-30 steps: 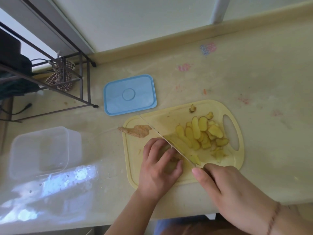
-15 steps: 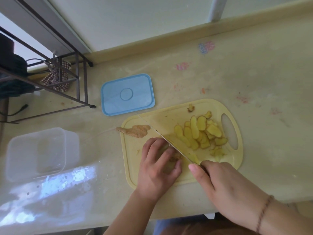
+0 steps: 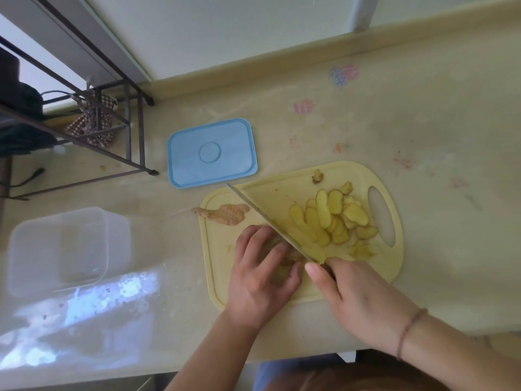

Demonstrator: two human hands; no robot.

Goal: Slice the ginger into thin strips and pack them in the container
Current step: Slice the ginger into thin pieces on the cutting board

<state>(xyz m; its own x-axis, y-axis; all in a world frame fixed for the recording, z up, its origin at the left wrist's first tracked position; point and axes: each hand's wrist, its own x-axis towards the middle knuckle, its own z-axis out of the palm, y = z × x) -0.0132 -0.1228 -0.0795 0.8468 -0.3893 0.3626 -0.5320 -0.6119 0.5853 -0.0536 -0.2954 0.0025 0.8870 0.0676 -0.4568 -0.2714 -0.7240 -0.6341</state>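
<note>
On the cutting board [image 3: 217,266], our left hand [image 3: 260,280] curls its fingers [image 3: 253,244] over the ginger piece [image 3: 290,259], pinning it. Our right hand [image 3: 363,300] grips the knife [image 3: 270,221], blade touching those fingers; slices [image 3: 329,218] lie beyond it, the container [image 3: 59,249] well apart on the worktop [image 3: 423,131]

A ginger piece [image 3: 284,259] lies flat on the yellow cutting board [image 3: 222,249], mostly hidden under the left fingers [image 3: 253,244]. Just right of them, beyond the slanted knife blade [image 3: 267,218], pale yellow oval ginger slices [image 3: 329,218] lie overlapping in a loose heap. The clear, lidless container [image 3: 59,249] sits upright on the worktop [image 3: 423,136], well left of the fingers.
</note>
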